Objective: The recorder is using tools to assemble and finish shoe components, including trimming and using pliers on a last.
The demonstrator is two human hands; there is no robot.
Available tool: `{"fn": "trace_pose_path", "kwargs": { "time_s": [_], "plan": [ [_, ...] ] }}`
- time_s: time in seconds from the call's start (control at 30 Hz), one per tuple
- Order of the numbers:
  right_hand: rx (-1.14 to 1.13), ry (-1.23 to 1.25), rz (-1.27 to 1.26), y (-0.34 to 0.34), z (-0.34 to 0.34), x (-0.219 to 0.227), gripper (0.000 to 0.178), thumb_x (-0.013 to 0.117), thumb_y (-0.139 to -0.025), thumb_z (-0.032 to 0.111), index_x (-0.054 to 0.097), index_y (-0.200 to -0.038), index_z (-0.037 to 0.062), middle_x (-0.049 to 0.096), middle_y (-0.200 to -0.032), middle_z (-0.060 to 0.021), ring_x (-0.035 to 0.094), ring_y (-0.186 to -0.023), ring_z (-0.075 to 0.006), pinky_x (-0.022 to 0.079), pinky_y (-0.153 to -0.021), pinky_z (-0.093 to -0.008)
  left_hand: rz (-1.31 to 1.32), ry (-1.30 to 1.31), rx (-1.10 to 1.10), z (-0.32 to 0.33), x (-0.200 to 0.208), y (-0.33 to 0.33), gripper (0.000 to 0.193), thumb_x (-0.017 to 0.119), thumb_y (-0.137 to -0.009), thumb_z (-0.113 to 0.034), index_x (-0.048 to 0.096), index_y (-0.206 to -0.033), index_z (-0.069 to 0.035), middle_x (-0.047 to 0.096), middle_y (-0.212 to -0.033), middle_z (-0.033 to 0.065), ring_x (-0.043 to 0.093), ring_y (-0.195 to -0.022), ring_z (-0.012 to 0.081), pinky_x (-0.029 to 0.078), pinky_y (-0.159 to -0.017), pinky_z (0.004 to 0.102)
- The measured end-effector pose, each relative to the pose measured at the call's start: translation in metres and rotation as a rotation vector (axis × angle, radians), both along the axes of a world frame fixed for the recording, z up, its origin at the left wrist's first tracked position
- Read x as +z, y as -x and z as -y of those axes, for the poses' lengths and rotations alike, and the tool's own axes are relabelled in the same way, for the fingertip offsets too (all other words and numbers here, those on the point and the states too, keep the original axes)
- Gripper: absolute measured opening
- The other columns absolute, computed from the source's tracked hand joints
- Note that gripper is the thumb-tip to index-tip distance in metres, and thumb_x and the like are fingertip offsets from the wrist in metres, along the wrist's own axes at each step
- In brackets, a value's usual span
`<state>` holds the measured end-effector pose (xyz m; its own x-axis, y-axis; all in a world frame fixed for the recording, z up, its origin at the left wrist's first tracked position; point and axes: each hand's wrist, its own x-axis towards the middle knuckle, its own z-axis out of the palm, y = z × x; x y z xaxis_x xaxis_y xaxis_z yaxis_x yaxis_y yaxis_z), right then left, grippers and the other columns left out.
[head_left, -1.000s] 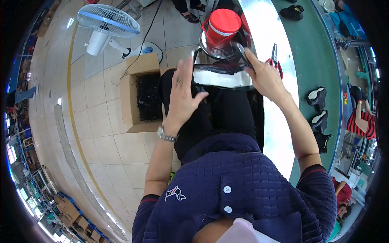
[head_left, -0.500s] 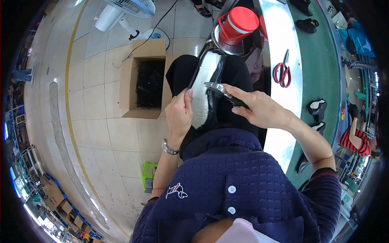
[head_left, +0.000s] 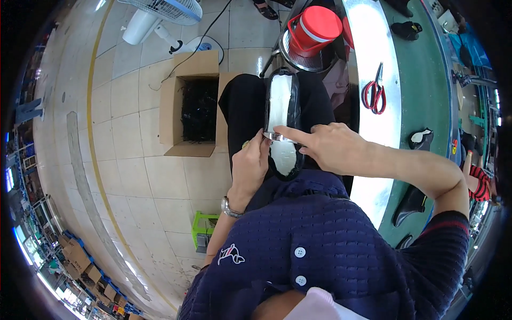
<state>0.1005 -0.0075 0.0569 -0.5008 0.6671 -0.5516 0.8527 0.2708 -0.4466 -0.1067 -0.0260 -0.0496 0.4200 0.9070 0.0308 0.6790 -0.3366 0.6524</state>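
Across my lap lies a black shoe, its white underside facing up and its black upper edge folded around the rim. My left hand is closed on the shoe's left side. In my right hand is a pair of pincers with a silver metal head, lying across the middle of the white underside. The right index finger stretches along the head. Its handles are hidden under my palm.
A cardboard box with black scraps stands on the floor at left, near a fan. A red lidded bucket sits on a stool ahead. Red-handled scissors lie on the metal bench; beyond, a green conveyor belt carries black shoes.
The shoe has turned straighter on my lap. My right hand and the pincers have come nearer to me, with the index finger now stretched out. Shoes on the belt have shifted.
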Motion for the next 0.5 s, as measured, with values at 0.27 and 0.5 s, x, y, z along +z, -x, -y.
{"fn": "trace_pose_path", "kwargs": {
  "time_s": [0.27,0.5],
  "plan": [
    [0.016,0.040,-0.028,-0.019,0.006,-0.011,0.070,0.057,-0.091,0.011,0.022,-0.149,0.0296,0.065,-0.079,-0.0184,0.067,-0.065,-0.0278,0.056,-0.059,-0.0369,1.349,1.498,0.245,-0.033,-0.037,-0.016,0.064,0.047,-0.098,-0.043,0.020,-0.152,-0.021,0.041,-0.145,0.0023,0.044,-0.127,0.0184,0.037,-0.106,0.0355],
    [-0.085,-0.147,-0.155,-0.029,0.023,-0.025,0.065,0.059,-0.091,0.019,0.029,-0.148,0.0316,0.056,-0.061,-0.0112,0.058,-0.049,-0.0276,0.051,-0.048,-0.0389,1.335,1.310,0.240,-0.036,-0.015,-0.041,0.071,0.060,-0.092,-0.027,0.024,-0.151,-0.015,0.044,-0.141,0.0054,0.050,-0.120,0.0164,0.040,-0.102,0.0307]
  ]
}}
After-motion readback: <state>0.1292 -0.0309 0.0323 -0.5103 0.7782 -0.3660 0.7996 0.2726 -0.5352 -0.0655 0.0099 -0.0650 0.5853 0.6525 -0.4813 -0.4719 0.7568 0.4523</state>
